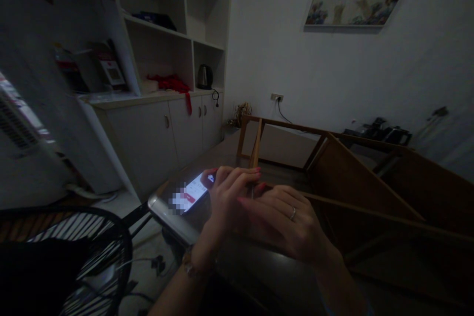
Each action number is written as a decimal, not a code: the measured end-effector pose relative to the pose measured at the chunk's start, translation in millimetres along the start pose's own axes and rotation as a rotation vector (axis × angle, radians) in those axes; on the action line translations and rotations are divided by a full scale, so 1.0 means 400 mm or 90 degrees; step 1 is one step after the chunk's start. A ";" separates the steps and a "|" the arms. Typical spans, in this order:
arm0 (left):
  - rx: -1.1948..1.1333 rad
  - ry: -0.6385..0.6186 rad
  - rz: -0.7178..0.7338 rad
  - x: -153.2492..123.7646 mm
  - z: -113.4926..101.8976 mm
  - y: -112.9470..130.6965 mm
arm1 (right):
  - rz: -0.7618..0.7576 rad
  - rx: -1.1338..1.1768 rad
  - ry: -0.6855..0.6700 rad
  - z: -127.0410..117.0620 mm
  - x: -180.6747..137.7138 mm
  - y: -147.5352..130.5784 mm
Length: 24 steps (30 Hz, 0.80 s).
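Observation:
My left hand is raised above the near side of the table, its fingers bent over and pressed together toward the right. Close beside it, my right hand, with a ring on one finger, is closed with its fingertips pointing left. The fingertips of both hands meet or nearly meet, and whatever lies between them is too small and dark to make out. Just left of my left hand lies a lit phone on the table. Beyond the hands, a brown wooden frame with slanted panels rests on its side.
The tabletop has a rounded pale edge. A black wicker chair stands at lower left, near cables on the floor. White cabinets hold an electric kettle and red cloth. Dark items sit behind the frame.

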<state>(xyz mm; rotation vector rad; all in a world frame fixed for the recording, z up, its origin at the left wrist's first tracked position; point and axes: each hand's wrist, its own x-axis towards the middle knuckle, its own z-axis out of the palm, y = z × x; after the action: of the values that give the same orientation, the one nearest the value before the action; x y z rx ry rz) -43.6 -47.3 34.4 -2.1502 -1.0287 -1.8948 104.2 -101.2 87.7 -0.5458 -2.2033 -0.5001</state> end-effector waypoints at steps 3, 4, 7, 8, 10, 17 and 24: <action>0.010 0.001 0.010 0.001 -0.001 0.000 | -0.003 -0.052 -0.003 -0.010 0.001 0.005; 0.009 0.002 0.010 0.001 0.000 0.000 | -0.002 -0.061 -0.010 -0.014 0.001 0.006; 0.010 0.013 0.014 0.002 0.001 0.001 | 0.001 -0.062 -0.038 -0.022 -0.002 0.007; 0.014 0.014 0.016 0.002 0.002 0.002 | 0.000 -0.057 -0.049 -0.024 -0.002 0.007; 0.025 0.017 0.020 0.003 0.003 0.003 | 0.003 -0.043 -0.067 -0.026 -0.004 0.008; 0.017 0.019 0.023 0.002 0.004 0.000 | 0.031 0.020 -0.157 -0.024 -0.015 0.015; 0.013 0.008 0.004 0.000 0.002 0.002 | 0.033 0.024 -0.163 -0.028 -0.014 0.011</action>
<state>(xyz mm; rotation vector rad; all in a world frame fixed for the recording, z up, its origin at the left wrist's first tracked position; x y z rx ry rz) -42.5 -47.5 34.3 -2.1249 -1.0332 -1.8842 116.9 -104.6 90.9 -0.6759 -2.4294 -0.3772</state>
